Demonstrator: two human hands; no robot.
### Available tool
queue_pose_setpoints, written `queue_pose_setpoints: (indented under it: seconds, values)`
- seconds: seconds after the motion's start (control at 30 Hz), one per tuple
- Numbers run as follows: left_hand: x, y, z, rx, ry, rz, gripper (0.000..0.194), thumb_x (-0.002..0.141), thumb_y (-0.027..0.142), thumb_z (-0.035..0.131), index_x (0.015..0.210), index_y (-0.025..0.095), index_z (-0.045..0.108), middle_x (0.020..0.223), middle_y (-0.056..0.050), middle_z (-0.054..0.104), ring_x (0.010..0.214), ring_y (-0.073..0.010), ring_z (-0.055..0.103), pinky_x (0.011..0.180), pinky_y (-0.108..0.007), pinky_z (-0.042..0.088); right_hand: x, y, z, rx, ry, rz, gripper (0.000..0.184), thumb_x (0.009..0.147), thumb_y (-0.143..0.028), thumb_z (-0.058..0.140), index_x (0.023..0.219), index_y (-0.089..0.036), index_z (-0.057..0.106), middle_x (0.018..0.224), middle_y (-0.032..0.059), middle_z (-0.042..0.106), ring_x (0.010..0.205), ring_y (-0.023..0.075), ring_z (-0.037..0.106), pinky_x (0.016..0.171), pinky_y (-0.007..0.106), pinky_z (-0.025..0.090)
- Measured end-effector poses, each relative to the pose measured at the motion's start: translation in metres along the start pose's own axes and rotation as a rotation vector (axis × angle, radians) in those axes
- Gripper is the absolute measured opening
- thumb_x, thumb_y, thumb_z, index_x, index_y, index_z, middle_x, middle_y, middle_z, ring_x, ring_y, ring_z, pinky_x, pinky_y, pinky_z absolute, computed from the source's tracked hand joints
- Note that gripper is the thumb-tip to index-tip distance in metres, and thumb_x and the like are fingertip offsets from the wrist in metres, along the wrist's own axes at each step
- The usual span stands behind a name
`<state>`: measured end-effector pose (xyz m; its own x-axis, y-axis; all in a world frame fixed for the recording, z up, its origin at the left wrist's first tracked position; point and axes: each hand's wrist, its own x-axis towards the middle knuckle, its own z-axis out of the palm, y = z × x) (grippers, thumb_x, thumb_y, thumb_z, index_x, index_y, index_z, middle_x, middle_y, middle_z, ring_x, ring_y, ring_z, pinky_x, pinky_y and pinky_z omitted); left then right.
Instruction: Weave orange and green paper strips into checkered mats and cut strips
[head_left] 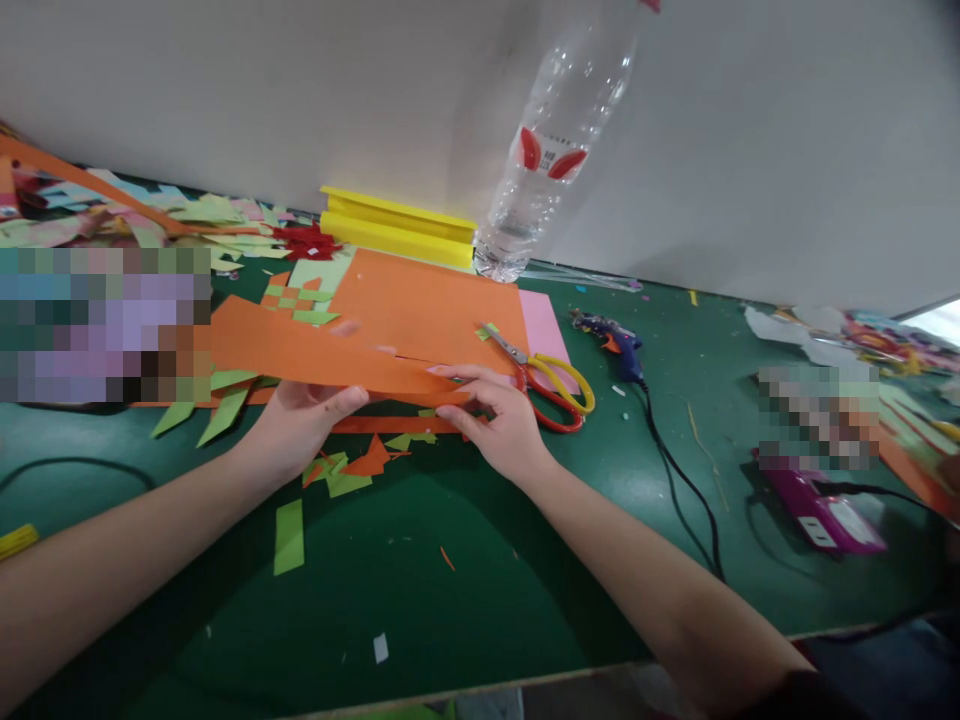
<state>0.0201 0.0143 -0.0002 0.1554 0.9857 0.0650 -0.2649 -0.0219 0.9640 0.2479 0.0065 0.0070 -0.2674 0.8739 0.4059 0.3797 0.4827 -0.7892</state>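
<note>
An orange paper strip (300, 345) is stretched between both hands above the table. My left hand (304, 420) is closed on its lower edge, thumb on the near side. At its right end my right hand (499, 410) pinches the strip between thumb and fingers. Beneath and behind lie large orange paper sheets (435, 295), with a pink sheet (544, 320) showing at their right. Scissors (551, 385) with red and yellow handles rest just beyond my right hand. Green and orange paper scraps (352, 465) are scattered below the strip, and a narrow orange strip (375, 425) lies behind my hands.
A clear plastic bottle (555, 150) stands against the white wall beside a folded yellow piece (397, 230). To the right lie a blue glue gun (615, 340) with a black cord and a magenta power strip (825, 505). Paper cuttings (225, 215) pile up at back left.
</note>
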Motion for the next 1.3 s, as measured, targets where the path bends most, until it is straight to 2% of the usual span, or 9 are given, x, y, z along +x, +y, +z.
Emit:
queue_pose_setpoints:
  seconds: [0.1, 0.23, 0.33, 0.47, 0.73, 0.9, 1.03, 1.17, 1.3]
  values:
    - [-0.001, -0.002, -0.003, 0.071, -0.021, -0.002, 0.072, 0.068, 0.032, 0.08, 0.135, 0.032, 0.052, 0.133, -0.008, 0.063, 0.125, -0.034, 0.057, 0.099, -0.046, 0.053, 0.0, 0.002, -0.001, -0.012, 0.034, -0.013, 0.026, 0.083, -0.03, 0.07, 0.063, -0.021, 0.056, 0.112, 0.0077, 0.071, 0.101, 0.0208, 0.068, 0.08, 0.037, 0.058]
    - [-0.001, -0.002, -0.005, 0.149, -0.032, -0.015, 0.07, 0.062, 0.03, 0.085, 0.127, 0.032, 0.06, 0.135, -0.003, 0.062, 0.124, -0.0341, 0.058, 0.094, -0.04, 0.057, -0.002, 0.003, -0.001, -0.032, 0.068, -0.024, 0.023, 0.083, -0.029, 0.07, 0.065, -0.021, 0.058, 0.11, 0.0075, 0.072, 0.097, 0.02, 0.069, 0.084, 0.038, 0.056]
    - [-0.001, 0.0, -0.004, 0.202, -0.062, -0.035, 0.06, 0.063, 0.033, 0.084, 0.12, 0.028, 0.066, 0.118, -0.004, 0.072, 0.119, -0.0322, 0.061, 0.097, -0.04, 0.055, -0.002, 0.002, 0.0, -0.02, 0.06, -0.038, 0.024, 0.082, -0.027, 0.071, 0.064, -0.021, 0.058, 0.11, 0.0081, 0.072, 0.096, 0.0191, 0.069, 0.086, 0.038, 0.055]
    - [-0.002, 0.001, -0.001, 0.319, 0.004, -0.068, 0.038, 0.066, 0.038, 0.081, 0.1, 0.022, 0.074, 0.088, -0.006, 0.078, 0.111, -0.0328, 0.066, 0.095, -0.043, 0.056, -0.002, 0.001, 0.001, 0.008, 0.045, -0.049, 0.019, 0.082, -0.024, 0.071, 0.068, -0.02, 0.06, 0.112, 0.0078, 0.071, 0.1, 0.0184, 0.069, 0.089, 0.036, 0.054]
    - [-0.003, 0.004, 0.001, 0.38, 0.1, -0.092, 0.026, 0.066, 0.039, 0.081, 0.088, 0.026, 0.074, 0.104, -0.004, 0.076, 0.108, -0.0282, 0.068, 0.097, -0.038, 0.055, -0.003, -0.002, 0.002, 0.047, 0.046, -0.061, 0.013, 0.078, -0.024, 0.074, 0.074, -0.022, 0.062, 0.104, 0.0058, 0.07, 0.093, 0.0167, 0.069, 0.066, 0.028, 0.058]
    - [-0.003, -0.002, -0.002, 0.357, 0.119, -0.079, 0.023, 0.069, 0.039, 0.08, 0.086, 0.026, 0.073, 0.107, -0.004, 0.076, 0.106, -0.0279, 0.068, 0.098, -0.038, 0.054, -0.005, -0.004, 0.003, 0.166, 0.077, 0.032, 0.025, 0.076, -0.029, 0.075, 0.077, -0.024, 0.051, 0.102, 0.0034, 0.067, 0.088, 0.0154, 0.067, 0.065, 0.028, 0.059]
    - [-0.003, -0.004, -0.004, 0.35, 0.142, -0.069, 0.026, 0.069, 0.04, 0.08, 0.088, 0.025, 0.073, 0.107, -0.005, 0.075, 0.107, -0.0289, 0.068, 0.097, -0.039, 0.054, -0.005, -0.003, 0.004, 0.256, 0.11, 0.128, 0.039, 0.071, -0.034, 0.079, 0.092, -0.026, 0.047, 0.1, 0.0013, 0.068, 0.076, 0.0137, 0.066, 0.063, 0.029, 0.058]
    - [-0.002, -0.005, -0.006, 0.306, 0.127, -0.06, 0.029, 0.067, 0.04, 0.082, 0.089, 0.024, 0.073, 0.106, -0.006, 0.076, 0.108, -0.0312, 0.067, 0.097, -0.042, 0.055, -0.004, -0.001, 0.001, 0.227, 0.017, 0.208, 0.043, 0.074, -0.038, 0.077, 0.107, -0.025, 0.053, 0.097, 0.0021, 0.07, 0.071, 0.0131, 0.065, 0.064, 0.029, 0.056]
    - [-0.002, -0.007, -0.007, 0.285, 0.119, -0.073, 0.028, 0.067, 0.038, 0.082, 0.089, 0.024, 0.072, 0.105, -0.007, 0.076, 0.107, -0.0322, 0.067, 0.095, -0.044, 0.055, -0.004, 0.001, 0.0, 0.201, -0.044, 0.226, 0.037, 0.076, -0.042, 0.074, 0.105, -0.023, 0.061, 0.09, 0.0021, 0.072, 0.067, 0.0126, 0.065, 0.063, 0.029, 0.056]
